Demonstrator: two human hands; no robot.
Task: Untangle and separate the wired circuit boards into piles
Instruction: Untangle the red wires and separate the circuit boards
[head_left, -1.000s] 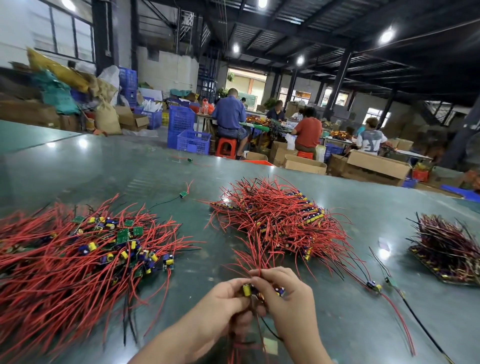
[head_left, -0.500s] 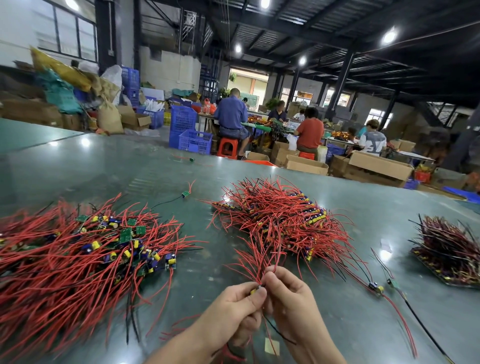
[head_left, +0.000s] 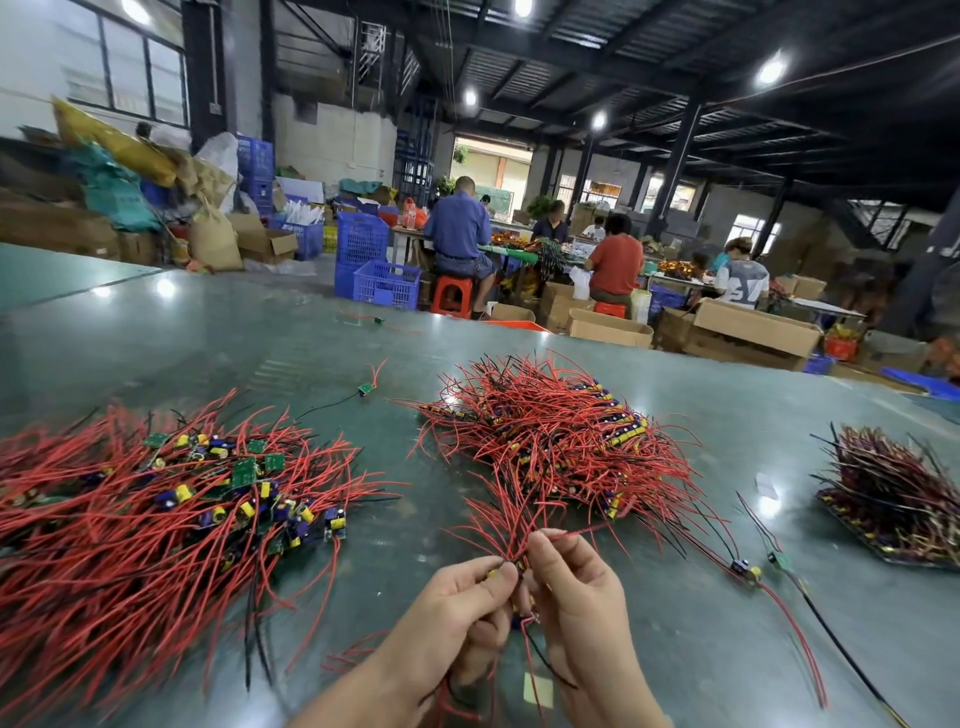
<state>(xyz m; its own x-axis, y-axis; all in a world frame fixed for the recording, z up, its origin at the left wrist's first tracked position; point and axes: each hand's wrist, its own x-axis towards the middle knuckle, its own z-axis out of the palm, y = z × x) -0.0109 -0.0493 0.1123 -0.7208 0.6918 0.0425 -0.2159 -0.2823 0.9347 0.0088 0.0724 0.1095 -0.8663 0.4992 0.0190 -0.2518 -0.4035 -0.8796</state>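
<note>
1. Table (head_left: 675, 649): tangled pile (head_left: 135, 525) at the left edge, middle pile (head_left: 550, 441) mid-surface, dark pile (head_left: 904, 499) at the right edge; bare surface lies between them and along the far edge.
2. Left hand (head_left: 457, 608) and right hand (head_left: 576, 592), at the near edge, fingers curled, each pinching one small bundle of wired boards (head_left: 511, 525).
3. Against the preceding frame, the yellow component between the fingertips is less exposed.

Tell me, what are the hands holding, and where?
Both the left hand and right hand pinch a small bunch of wired boards at its base, wires fanning upward.
</note>
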